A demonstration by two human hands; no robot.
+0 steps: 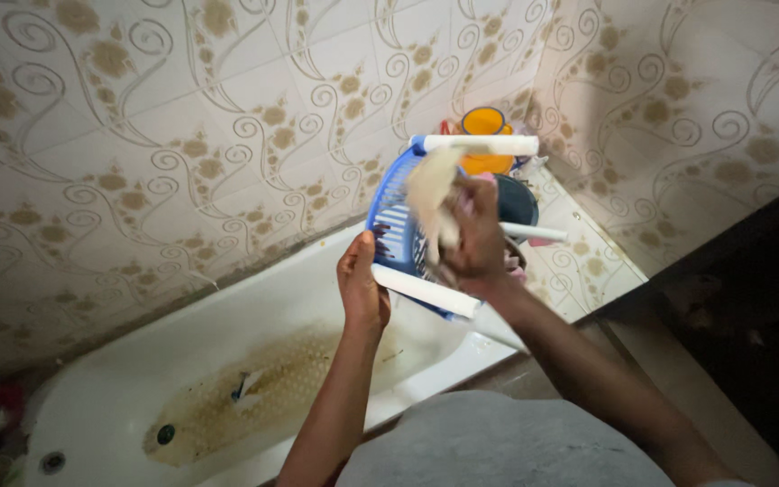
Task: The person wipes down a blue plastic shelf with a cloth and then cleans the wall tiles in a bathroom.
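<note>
Beige tiled walls (182, 135) with brown swirl patterns close around a white bathtub (137, 397), and you lean over its rim.

Your left hand (362, 289) has its fingers curled together on the lower edge of a blue slatted plastic basket (394, 216), the fingertips on the blue slats and the thumb side toward you. From this hand the basket rises toward 1 o'clock, tilted on its side above the far end of the tub. A white tubular bar (426, 290) on the basket lies just right of this hand, at 3 o'clock, and another white tubular bar (480, 143) sits on the top edge at 12 o'clock.

Your right hand (478, 239) has its fingers closed on a pale cream cloth (433, 189), pressed against the inside of the basket; the cloth hangs out of the fist toward 10 o'clock. Behind this hand, at 12 o'clock, stands an orange plastic cup (486, 135), and a dark round bowl (517, 200) is at 2 o'clock, both on the tiled ledge (579, 261).

Inside the tub, at 7 o'clock from your left hand, the bottom carries a brown stain (254, 397).
</note>
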